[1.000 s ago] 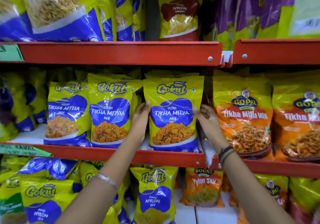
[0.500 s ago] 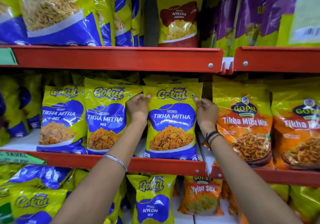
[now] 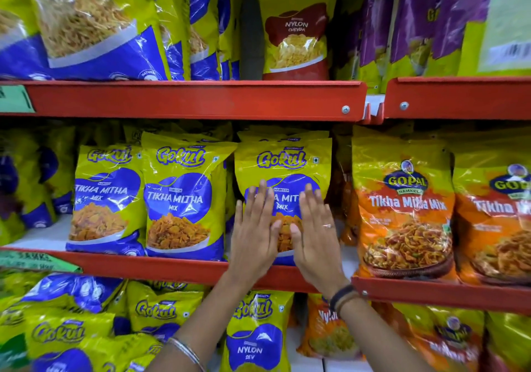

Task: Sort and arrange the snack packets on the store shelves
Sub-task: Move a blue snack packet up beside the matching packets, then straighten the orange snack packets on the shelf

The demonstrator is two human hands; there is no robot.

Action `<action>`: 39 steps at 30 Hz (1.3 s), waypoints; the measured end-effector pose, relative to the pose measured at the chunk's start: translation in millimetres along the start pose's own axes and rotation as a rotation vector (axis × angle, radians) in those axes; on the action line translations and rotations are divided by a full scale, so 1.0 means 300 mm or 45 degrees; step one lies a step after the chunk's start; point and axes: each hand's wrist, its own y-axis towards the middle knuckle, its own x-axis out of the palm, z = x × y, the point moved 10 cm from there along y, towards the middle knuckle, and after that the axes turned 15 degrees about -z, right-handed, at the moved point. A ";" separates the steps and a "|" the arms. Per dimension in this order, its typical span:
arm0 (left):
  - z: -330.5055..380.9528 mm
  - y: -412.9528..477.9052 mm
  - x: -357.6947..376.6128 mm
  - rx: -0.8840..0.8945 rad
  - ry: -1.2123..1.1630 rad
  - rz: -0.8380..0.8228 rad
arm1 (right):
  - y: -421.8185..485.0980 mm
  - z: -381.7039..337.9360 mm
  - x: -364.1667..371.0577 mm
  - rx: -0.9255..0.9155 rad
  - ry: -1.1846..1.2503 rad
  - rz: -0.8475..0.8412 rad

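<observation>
Patting the Tikha Mitha packet into line

Left hand [image 3: 254, 233] and right hand [image 3: 313, 230], flat with released grip, press the Gokul Tikha Mitha packet [image 3: 283, 167] at 12 o'clock on the middle shelf [image 3: 172, 265]; a hard push could topple it backward, I'd guess.

gokul tikha mitha mix packet [image 3: 184, 196], gopal tikha mitha mix packet [image 3: 402, 207], nylon chevda packet [image 3: 296, 29]
</observation>
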 end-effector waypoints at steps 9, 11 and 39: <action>-0.002 -0.027 0.058 -0.221 0.264 -0.132 | -0.043 0.059 -0.033 0.085 -0.021 -0.181; 0.095 -0.027 0.079 -0.164 0.210 -0.123 | -0.096 0.112 -0.142 0.104 0.001 -0.090; 0.911 0.299 0.394 0.006 -0.731 -0.128 | -0.422 0.826 -0.882 0.367 0.403 0.385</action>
